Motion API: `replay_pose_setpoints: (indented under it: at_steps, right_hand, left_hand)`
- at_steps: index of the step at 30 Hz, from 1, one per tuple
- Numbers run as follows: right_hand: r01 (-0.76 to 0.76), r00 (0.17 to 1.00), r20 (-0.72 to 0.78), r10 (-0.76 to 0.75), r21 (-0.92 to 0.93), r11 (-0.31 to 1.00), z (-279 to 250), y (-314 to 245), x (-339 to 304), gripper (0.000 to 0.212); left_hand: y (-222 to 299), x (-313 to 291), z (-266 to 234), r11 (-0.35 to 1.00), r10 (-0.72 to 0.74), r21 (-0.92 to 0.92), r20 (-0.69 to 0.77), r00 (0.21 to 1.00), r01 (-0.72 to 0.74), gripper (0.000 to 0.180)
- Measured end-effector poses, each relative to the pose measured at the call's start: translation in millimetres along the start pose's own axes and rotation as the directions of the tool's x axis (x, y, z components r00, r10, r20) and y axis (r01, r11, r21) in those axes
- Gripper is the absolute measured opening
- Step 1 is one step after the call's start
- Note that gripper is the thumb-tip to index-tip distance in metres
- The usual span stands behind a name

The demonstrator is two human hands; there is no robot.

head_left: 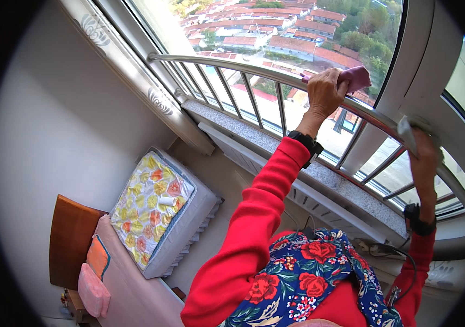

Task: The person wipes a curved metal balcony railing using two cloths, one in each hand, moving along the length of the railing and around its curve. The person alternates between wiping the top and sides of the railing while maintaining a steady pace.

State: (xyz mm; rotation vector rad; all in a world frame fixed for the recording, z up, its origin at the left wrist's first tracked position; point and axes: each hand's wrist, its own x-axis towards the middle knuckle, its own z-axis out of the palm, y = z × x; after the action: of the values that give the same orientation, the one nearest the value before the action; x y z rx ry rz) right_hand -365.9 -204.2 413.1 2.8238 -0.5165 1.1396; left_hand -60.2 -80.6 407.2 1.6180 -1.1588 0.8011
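My left hand point(326, 90) is closed around a purplish-pink cloth point(356, 79), which lies against the top of a curved metal railing point(269, 71) in front of the window. Farther right, my right hand point(425, 155) is at the same railing, blurred by motion. Its fingers are closed on a pale grey-white cloth point(405, 133), smeared at its edges and pressed at the rail. Both wrists wear black bands, and my sleeves are red.
Below the railing run a speckled stone sill point(325, 175) and a white radiator point(309, 199). A pale curtain point(156, 92) hangs at the left. A box-shaped bed piece point(189, 218) with a flowered cover stands beside a pink bed point(134, 289) with a wooden headboard point(73, 240).
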Motion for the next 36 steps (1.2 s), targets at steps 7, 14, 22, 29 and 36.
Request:
replay_pose_setpoints:
  at_steps: [7,14,22,29,36]
  right_hand:
    - [0.082,0.996,0.039,-0.076,-0.214,0.973,58,-80,52,0.057]
    - [0.107,0.993,-0.025,-0.117,-0.263,0.959,66,-83,48,0.060]
    - [0.089,0.996,0.054,-0.077,-0.261,0.961,61,-88,59,0.064]
    - [0.088,0.994,0.094,-0.063,-0.294,0.952,60,-93,73,0.066]
    - [0.062,0.992,0.123,-0.028,-0.282,0.957,57,-95,75,0.059]
  left_hand:
    - [3,0,-1,1.000,-0.005,0.018,0.041,0.999,0.005,0.024]
    - [4,0,-2,1.000,-0.011,0.016,0.020,1.000,0.010,0.024]
    - [4,-1,-1,1.000,-0.021,0.011,0.022,1.000,0.021,0.024]
    - [4,-2,-1,0.999,-0.037,0.005,0.027,0.999,0.037,0.021]
    - [5,-2,0,1.000,-0.026,-0.011,-0.015,1.000,0.026,0.021]
